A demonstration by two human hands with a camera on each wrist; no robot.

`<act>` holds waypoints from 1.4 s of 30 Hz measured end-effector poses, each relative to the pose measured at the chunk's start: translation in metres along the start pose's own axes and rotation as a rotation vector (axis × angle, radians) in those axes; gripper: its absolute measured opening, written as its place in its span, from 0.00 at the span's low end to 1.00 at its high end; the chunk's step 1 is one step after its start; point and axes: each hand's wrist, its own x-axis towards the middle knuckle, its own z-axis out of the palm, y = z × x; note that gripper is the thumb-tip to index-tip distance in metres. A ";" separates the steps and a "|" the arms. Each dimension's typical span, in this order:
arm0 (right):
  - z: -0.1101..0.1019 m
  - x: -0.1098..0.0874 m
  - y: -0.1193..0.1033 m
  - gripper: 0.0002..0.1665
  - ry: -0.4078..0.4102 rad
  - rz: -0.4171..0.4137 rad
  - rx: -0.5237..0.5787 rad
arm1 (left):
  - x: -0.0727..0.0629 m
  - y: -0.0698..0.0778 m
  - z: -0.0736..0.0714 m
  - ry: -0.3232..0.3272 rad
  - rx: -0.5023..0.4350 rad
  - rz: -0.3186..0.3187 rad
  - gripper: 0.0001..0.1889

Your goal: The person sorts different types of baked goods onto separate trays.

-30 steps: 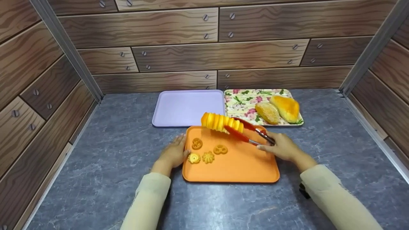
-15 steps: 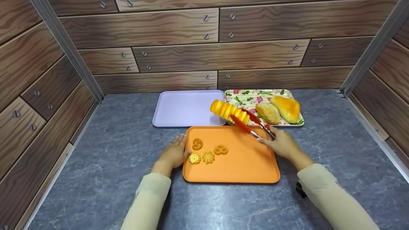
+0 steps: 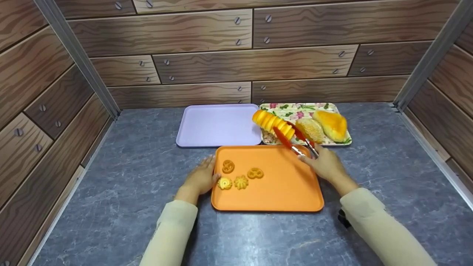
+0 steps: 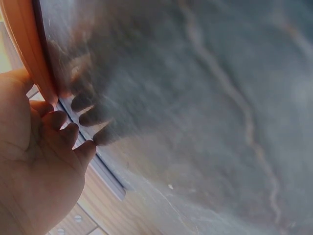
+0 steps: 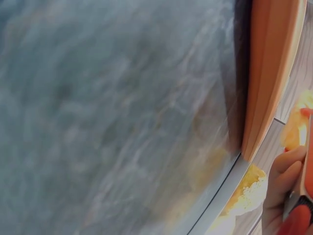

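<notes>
My right hand [image 3: 327, 164] holds red-tipped metal tongs [image 3: 283, 139] above the back right of the orange tray [image 3: 281, 188]. Between the tong tips is a ridged yellow bread loaf [image 3: 271, 123], tilted, overlapping the floral tray [image 3: 284, 107] in the head view. My left hand [image 3: 200, 175] rests along the orange tray's left edge, thumb at the rim. In the left wrist view, its other fingers [image 4: 69, 131] lie loosely beside the tray. Two pretzel-shaped cookies [image 3: 228, 169] and two round cookies [image 3: 241, 182] lie on the tray's left half. The right wrist view shows only part of the tongs [image 5: 309, 171].
A sesame-topped bun [image 3: 309, 129] and a golden, roughly triangular bread [image 3: 330, 125] sit on the floral tray's right side. The lilac tray [image 3: 218, 125] stands left of it, behind the orange tray. Wood-patterned walls [image 3: 207, 66] enclose the grey marbled table [image 3: 140, 155].
The right hand has carried the ridged loaf in the tongs back and to the right, from over the orange tray to over the floral tray. The left hand stays put.
</notes>
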 end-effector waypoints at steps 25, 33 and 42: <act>0.002 0.005 -0.016 0.44 0.006 0.134 -0.028 | -0.001 0.001 -0.002 -0.022 -0.006 -0.020 0.34; 0.005 0.007 -0.021 0.39 0.012 0.167 -0.020 | 0.000 0.000 -0.001 -0.010 -0.009 -0.012 0.34; 0.008 0.007 -0.022 0.42 0.001 0.184 -0.023 | 0.000 -0.001 0.000 -0.001 -0.005 -0.003 0.33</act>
